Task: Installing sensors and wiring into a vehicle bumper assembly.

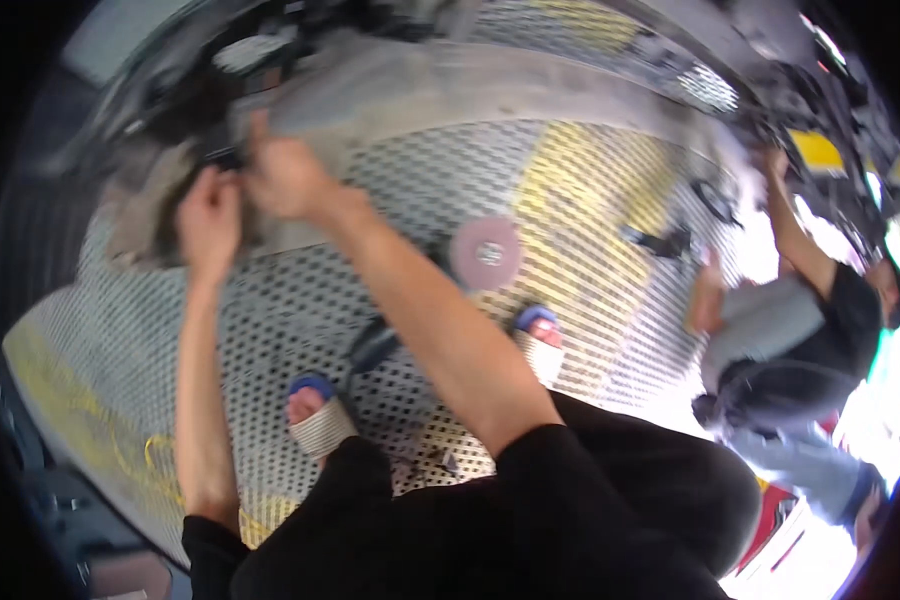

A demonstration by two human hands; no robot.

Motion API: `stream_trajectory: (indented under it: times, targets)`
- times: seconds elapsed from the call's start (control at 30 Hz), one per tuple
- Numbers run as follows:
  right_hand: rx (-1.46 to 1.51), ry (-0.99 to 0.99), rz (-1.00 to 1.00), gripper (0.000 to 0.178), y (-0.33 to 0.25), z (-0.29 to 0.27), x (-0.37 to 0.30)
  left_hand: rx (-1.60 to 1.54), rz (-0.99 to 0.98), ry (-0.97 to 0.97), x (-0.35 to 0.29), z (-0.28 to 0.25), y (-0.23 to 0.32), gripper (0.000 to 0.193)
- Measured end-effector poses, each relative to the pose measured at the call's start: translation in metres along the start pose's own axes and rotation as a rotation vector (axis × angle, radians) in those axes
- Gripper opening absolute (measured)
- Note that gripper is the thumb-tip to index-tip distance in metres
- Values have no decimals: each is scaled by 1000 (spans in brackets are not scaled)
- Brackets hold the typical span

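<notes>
My left hand (210, 225) is raised at the upper left, with its fingers curled together at their tips. Close beside it, my right hand (288, 180) is also closed, its thumb pointing up. A small dark piece (226, 158) shows between the two hands, but blur hides its kind. Both hands are against the lower edge of a dusty grey panel (400, 85), which looks like part of a vehicle. Dark, blurred parts (195, 110) lie just beyond the fingers.
A pinkish round disc (487, 253) and a black rounded object (375, 345) lie on the perforated floor mat (450, 170), near my sandalled feet. At right, another person (800, 350) in a black top crouches, reaching up to the vehicle. A dark tool (660, 240) lies near them.
</notes>
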State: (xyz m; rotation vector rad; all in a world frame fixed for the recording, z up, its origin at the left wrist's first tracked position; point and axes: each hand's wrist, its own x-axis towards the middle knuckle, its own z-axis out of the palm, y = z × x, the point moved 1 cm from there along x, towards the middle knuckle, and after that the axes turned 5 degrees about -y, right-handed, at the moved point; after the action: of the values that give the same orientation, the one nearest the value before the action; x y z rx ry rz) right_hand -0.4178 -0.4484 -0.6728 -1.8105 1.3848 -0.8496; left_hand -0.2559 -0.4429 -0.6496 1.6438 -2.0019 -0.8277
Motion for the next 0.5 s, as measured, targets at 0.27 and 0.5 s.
stream_trajectory:
  times: [0.27, 0.5]
  targets:
    - [-344, -716, -144, 46, -52, -179, -135, -446, 24, 43, 4, 24, -26, 51]
    - [-330, -445, 414, 24, 1, -381, -367, -481, -185, 192, -4, 14, -47, 61]
